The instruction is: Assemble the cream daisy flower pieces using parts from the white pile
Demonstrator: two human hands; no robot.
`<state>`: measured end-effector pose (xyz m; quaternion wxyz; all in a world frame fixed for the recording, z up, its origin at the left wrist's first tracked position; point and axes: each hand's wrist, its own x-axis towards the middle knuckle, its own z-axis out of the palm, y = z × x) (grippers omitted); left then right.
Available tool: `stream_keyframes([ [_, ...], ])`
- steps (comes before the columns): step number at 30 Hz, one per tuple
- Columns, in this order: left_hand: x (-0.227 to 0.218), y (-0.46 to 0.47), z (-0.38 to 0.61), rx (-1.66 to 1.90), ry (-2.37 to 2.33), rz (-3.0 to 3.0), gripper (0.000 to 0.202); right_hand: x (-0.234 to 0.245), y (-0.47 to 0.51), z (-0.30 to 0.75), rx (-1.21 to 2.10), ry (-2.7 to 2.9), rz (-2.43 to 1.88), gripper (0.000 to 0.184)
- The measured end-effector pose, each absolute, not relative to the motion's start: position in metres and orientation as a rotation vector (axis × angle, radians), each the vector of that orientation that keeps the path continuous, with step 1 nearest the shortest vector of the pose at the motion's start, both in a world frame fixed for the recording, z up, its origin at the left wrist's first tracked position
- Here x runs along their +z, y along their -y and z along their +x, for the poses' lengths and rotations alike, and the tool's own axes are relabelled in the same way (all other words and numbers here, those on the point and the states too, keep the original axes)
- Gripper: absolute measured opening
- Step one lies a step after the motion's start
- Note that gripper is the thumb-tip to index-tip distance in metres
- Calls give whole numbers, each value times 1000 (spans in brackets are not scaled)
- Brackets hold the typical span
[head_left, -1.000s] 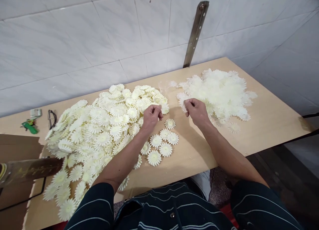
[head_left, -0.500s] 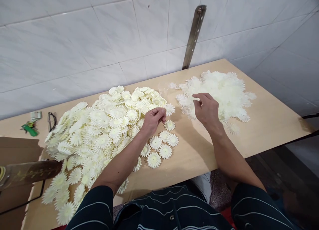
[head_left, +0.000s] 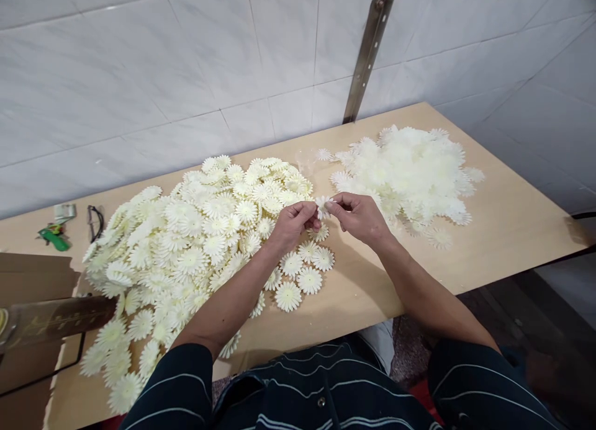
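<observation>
Left hand [head_left: 292, 226] and right hand [head_left: 362, 216]: each grip clamps the same flower [head_left: 322, 205]. Cream heap [head_left: 200, 225] lies left of it, white heap [head_left: 414, 172] right.

Soft light casts a faint shadow on the table [head_left: 507, 231] beside the right arm [head_left: 428, 287]. The right petal pile [head_left: 414, 169] looks overexposed, the floor [head_left: 412, 350] dim.

Pale flower [head_left: 322, 207], many-petalled, held up, partly hidden

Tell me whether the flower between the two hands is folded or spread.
Spread: the flower shows petals fanning outward between the left hand and right hand, which partly cover it.
</observation>
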<state>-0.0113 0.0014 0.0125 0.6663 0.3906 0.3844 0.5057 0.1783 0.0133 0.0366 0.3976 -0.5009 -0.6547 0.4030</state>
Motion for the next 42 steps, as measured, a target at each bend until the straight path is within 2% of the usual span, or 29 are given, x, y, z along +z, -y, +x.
stream_keyframes([
  [3, 13, -1, -12, 1127, -854, 897, 71, 34, -14, 176, 813, 1677, -1292, 40],
  [6, 11, -1, -12, 1137, -910, 949, 65, 34, -13, 176, 792, 1720, -1282, 39],
  [10, 8, -2, -12, 1192, -956, 950, 55, 39, -13, 181, 1028, 1700, -1310, 50],
  [16, 10, -2, -13, 1118, -903, 929, 59, 34, -19, 183, 1289, 1571, -1227, 65],
  [25, 3, -2, -11, 1067, -922, 976, 69, 35, -16, 181, 1120, 1639, -1310, 62],
  [33, 0, -4, -13, 1043, -910, 1047, 66, 28, -22, 179, 1441, 1390, -1153, 74],
  [42, 5, -3, -14, 1060, -873, 1032, 64, 29, -26, 182, 1598, 1302, -1080, 73],
])
